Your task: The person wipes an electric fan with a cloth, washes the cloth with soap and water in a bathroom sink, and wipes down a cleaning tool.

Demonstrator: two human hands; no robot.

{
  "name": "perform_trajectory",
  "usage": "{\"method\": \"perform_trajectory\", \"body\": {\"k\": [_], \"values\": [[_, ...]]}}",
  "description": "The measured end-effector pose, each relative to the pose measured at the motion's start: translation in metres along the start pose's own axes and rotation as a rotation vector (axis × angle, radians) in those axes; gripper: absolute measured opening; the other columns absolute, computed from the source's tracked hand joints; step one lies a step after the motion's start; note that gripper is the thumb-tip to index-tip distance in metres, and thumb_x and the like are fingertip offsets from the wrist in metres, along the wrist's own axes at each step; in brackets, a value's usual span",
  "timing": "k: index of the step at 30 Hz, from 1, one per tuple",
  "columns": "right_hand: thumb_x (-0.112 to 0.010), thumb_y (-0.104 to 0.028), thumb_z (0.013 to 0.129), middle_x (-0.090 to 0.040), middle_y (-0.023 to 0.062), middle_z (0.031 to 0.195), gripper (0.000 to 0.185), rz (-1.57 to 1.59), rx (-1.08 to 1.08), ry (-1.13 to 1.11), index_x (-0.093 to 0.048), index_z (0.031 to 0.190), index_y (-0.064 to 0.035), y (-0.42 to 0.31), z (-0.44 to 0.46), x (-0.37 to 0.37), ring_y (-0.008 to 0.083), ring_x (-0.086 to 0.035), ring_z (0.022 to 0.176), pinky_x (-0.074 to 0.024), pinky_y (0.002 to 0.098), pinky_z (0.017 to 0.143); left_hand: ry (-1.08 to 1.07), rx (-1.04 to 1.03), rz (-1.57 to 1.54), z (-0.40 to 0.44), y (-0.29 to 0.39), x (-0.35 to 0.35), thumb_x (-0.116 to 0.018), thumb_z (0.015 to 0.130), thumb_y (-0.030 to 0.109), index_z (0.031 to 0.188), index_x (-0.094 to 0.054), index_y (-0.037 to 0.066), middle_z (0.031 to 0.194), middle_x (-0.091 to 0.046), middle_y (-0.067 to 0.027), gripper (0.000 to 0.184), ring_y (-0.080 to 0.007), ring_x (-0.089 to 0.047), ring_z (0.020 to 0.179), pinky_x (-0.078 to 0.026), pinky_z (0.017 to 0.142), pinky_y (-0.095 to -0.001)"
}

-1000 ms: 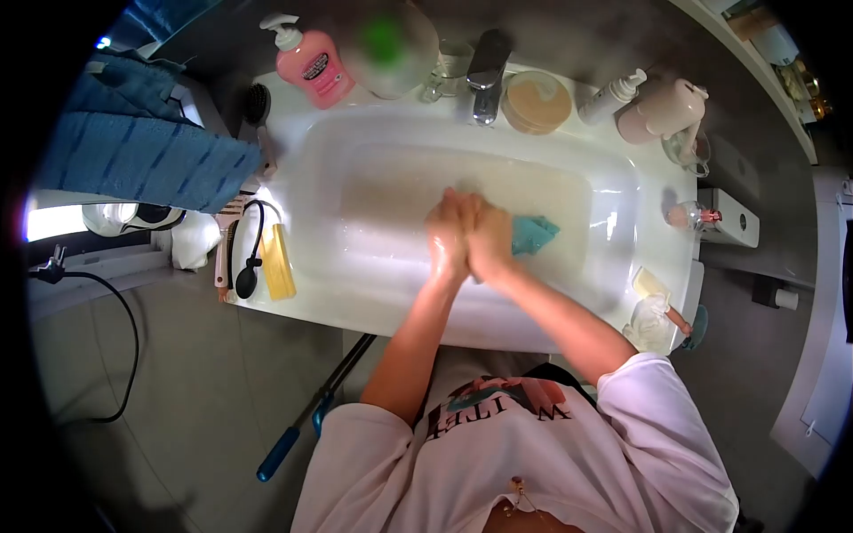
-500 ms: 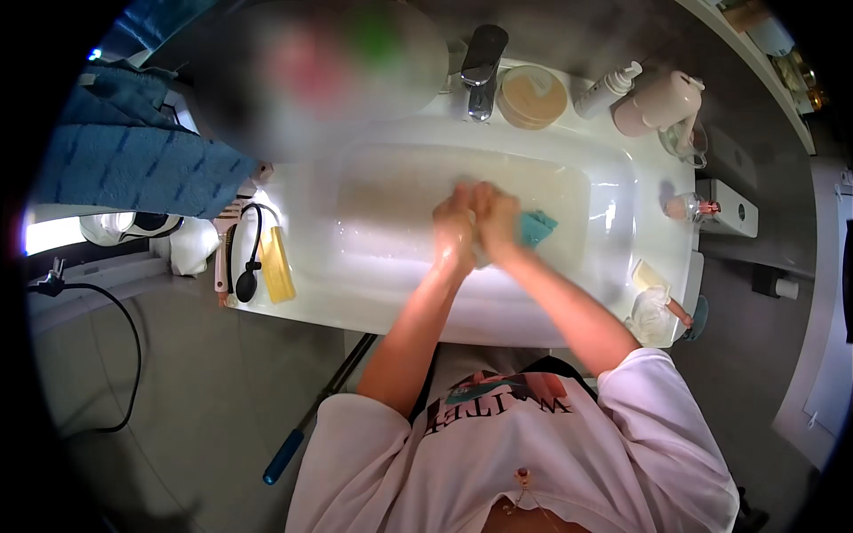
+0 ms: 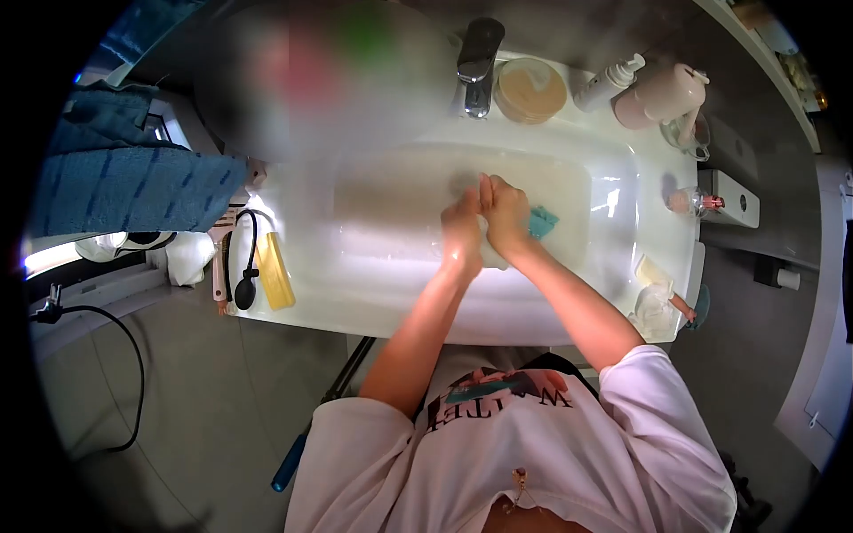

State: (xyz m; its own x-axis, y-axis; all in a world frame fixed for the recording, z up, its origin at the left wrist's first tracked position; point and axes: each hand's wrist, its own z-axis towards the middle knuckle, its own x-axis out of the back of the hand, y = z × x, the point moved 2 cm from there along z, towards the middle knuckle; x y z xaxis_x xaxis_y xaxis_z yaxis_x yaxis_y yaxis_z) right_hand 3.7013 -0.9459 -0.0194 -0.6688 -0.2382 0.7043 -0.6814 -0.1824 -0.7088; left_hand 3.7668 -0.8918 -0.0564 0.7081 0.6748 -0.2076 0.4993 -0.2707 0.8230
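Observation:
Over the water in the white sink (image 3: 311, 302), both hands are pressed close together. My left hand (image 3: 461, 226) is closed, its fingers blurred by motion. Beside it, my right hand (image 3: 506, 213) is closed into a fist with the knuckles up. A bit of a white, cloth-like thing (image 3: 484, 233) shows between the hands and below the right wrist; most of it is hidden by them. A crumpled teal cloth (image 3: 543, 221) lies in the water just right of my right hand.
A chrome faucet (image 3: 478, 67), round tub (image 3: 530, 91), white pump bottle (image 3: 609, 83) and pink bottle (image 3: 662, 96) line the back rim. At left are a yellow object (image 3: 275, 271), black squeeze bulb (image 3: 246, 294) and blue towel (image 3: 133, 186). A crumpled white item (image 3: 653, 306) sits at the right corner.
Both hands have shifted slightly right and remain together. More of the white thing shows between them. The view has moved a little.

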Motion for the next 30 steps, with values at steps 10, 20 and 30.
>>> {"method": "perform_trajectory", "body": {"k": [10, 20, 30], "values": [[-0.049, -0.019, 0.084, -0.053, 0.0181, 0.059, 0.028, 0.213, -0.039, 0.033, -0.049, 0.065, 0.0022, 0.009, 0.017, 0.002, 0.0332, -0.053, 0.053, -0.041, 0.0378, 0.049, -0.147, 0.17, -0.021, -0.011, 0.038, -0.009, -0.038, 0.092, 0.035, 0.074, -0.047, 0.006, 0.077, -0.046, -0.0029, 0.035, -0.0118, -0.046, 0.07, -0.039, 0.06, -0.0267], [-0.043, -0.02, 0.088, -0.051, 0.0162, 0.055, 0.028, -0.147, 0.541, 0.155, -0.049, 0.067, -0.0019, -0.004, -0.03, -0.031, 0.0315, -0.053, 0.051, -0.0394, 0.0384, 0.046, -1.032, 0.253, -0.916, 0.045, -0.037, 0.023, -0.044, 0.09, 0.034, 0.086, -0.054, 0.002, 0.076, -0.051, -0.0028, 0.034, -0.0136, -0.046, 0.07, -0.039, 0.061, -0.0286], [-0.049, -0.01, 0.078, -0.055, 0.0164, 0.06, 0.019, -0.223, 0.503, 0.096, -0.05, 0.063, 0.0017, -0.013, -0.024, -0.017, 0.0341, -0.057, 0.061, -0.0452, 0.0422, 0.054, -0.24, 0.148, -0.199, 0.017, -0.002, -0.007, -0.042, 0.09, 0.035, 0.073, -0.047, 0.006, 0.064, -0.046, 0.0003, 0.034, -0.0108, -0.043, 0.059, -0.037, 0.053, -0.032]]}}
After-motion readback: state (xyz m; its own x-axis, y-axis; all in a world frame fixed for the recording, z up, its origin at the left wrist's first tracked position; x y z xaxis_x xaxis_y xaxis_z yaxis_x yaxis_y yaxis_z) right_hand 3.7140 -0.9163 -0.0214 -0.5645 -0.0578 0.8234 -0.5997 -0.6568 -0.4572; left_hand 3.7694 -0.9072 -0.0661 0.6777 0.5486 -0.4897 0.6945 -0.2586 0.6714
